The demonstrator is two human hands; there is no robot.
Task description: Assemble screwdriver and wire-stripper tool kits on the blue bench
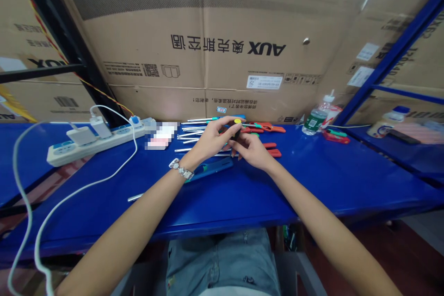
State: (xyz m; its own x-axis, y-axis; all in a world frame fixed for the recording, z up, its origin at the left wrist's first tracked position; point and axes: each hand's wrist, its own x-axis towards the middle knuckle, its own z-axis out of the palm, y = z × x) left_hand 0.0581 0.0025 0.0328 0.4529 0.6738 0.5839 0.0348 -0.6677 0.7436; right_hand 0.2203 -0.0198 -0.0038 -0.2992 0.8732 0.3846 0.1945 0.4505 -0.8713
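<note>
Over the middle of the blue table, my left hand (214, 138) and my right hand (254, 149) meet with bent fingers. Between them is a small black object with a round yellow top (237, 121), both hands closed on it. Its lower part is hidden by my fingers, so its exact kind does not show. Beneath and behind the hands lie several long-nosed lighters with metal tubes, among them red-handled lighters (274, 153). A blue-handled lighter (217, 166) lies nearer to me, partly covered by my left wrist.
On the left is a white power strip (100, 145) with plugged-in chargers and a white cable (93, 186) crossing the table. A clear bottle (315, 118) and a small red item (336, 136) stand right. A large cardboard box (215, 4) rises behind.
</note>
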